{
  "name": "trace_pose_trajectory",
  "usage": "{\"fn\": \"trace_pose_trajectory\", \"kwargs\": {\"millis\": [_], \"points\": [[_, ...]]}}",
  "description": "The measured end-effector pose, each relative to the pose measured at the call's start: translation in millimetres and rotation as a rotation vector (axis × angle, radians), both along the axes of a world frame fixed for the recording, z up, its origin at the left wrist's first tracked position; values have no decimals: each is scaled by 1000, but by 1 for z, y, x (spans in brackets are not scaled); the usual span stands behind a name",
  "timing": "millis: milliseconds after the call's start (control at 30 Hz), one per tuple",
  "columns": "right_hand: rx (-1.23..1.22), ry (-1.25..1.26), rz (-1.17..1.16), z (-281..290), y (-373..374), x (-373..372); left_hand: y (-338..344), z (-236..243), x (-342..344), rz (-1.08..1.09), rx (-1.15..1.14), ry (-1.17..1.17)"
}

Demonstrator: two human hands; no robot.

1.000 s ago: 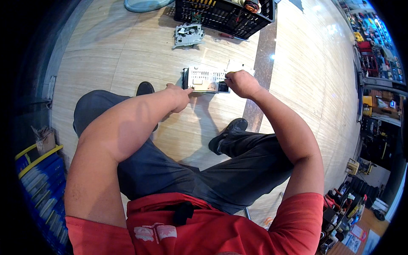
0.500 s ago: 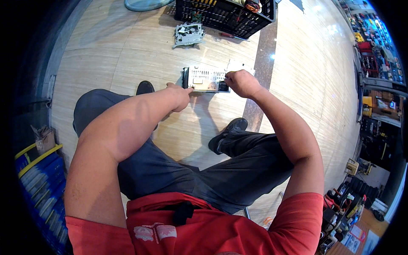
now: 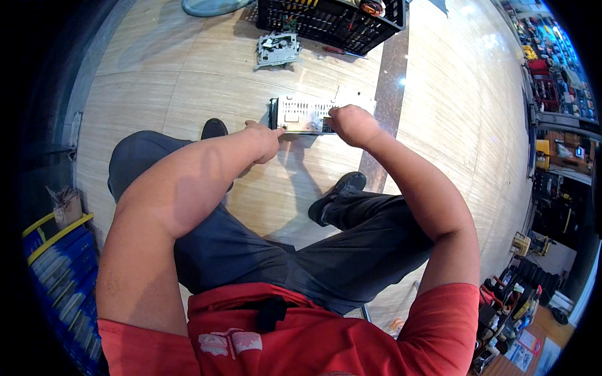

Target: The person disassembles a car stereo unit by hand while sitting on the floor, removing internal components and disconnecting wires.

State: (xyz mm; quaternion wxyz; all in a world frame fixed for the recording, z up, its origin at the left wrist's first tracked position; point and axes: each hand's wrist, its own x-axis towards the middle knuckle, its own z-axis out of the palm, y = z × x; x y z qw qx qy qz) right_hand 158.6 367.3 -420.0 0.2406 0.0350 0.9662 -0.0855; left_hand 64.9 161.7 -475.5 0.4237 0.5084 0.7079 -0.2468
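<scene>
A silver metal case (image 3: 305, 107) with rows of vent slots and a black front end at its left lies on the floor before me. It looks like a car stereo. My left hand (image 3: 263, 143) is at its near left corner, index finger stretched onto the case and thumb apart, gripping nothing. Over the case's right part, the fingers of my right hand (image 3: 354, 125) are pinched together. What they hold, if anything, is too small to make out. Beyond the right hand lies a pale flat plate (image 3: 357, 98), partly covered by it.
Farther off lies a silver disc-drive-like mechanism (image 3: 278, 50). Behind it stands a black plastic crate (image 3: 332, 28) with tools inside, and a red-handled screwdriver (image 3: 338, 51) lies in front. Blue bins (image 3: 59, 269) are at my left; cluttered tools (image 3: 511, 301) are at my right.
My right hand has shifted slightly left over the case, its fingers still pinched. The left hand and the case have stayed in place.
</scene>
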Motion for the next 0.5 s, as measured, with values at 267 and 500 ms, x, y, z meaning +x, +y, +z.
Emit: {"fn": "trace_pose_trajectory", "kwargs": {"millis": [267,500], "points": [[5,5,82,-4,0,-2,0,8,1,-1,-25,26],[6,-21,112,-1,6,-4,0,8,0,16,-38,25]]}}
